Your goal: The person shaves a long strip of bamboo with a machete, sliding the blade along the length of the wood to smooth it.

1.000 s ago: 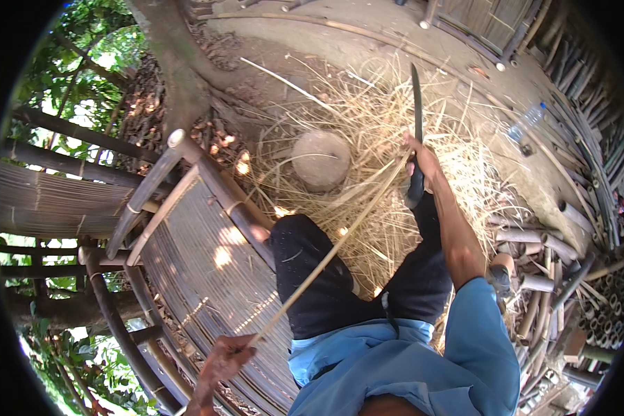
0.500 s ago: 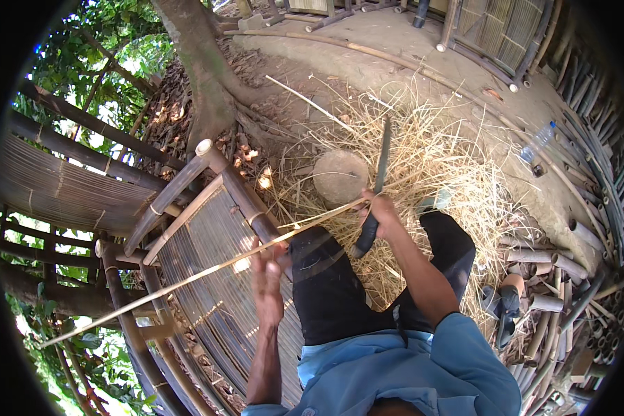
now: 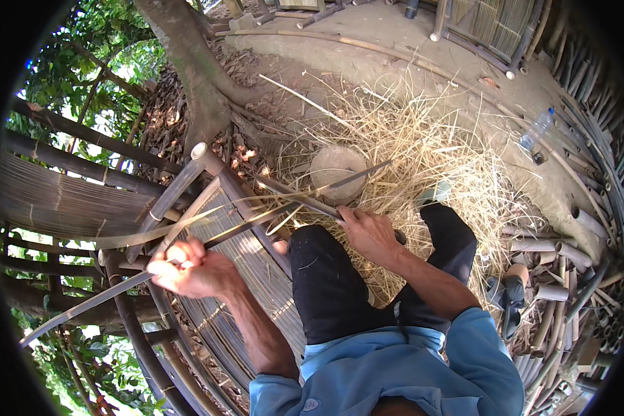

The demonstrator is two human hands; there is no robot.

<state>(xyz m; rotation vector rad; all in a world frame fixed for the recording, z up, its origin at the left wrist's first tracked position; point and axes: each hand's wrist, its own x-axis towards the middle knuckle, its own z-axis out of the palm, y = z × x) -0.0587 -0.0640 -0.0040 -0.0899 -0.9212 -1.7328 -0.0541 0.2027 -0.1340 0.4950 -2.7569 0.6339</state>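
Note:
My left hand point(image 3: 195, 269) is closed around a long, narrow bamboo strip point(image 3: 90, 306) over the slatted bench. The strip slants from the lower left up past the round stump. My right hand point(image 3: 369, 236), above my knees, grips a long-bladed knife point(image 3: 317, 206). Its blade points up and left and crosses the strip near the bench's corner. A thin, pale sliver point(image 3: 135, 238) curves along the strip, above my left hand. The knife's handle is mostly hidden by my fingers.
A round stump point(image 3: 336, 170) stands before my knees amid a heap of pale shavings point(image 3: 451, 166). The bamboo bench point(image 3: 218, 225) is at my left, below a tree trunk point(image 3: 194, 76). To the right lie a plastic bottle point(image 3: 536, 130), sandals point(image 3: 512, 298) and cut bamboo pieces point(image 3: 551, 291).
My left hand, loosely open before, has moved left and closed on the strip. The knife has swung from upright to pointing left, onto the strip. A thin sliver now shows beside the strip.

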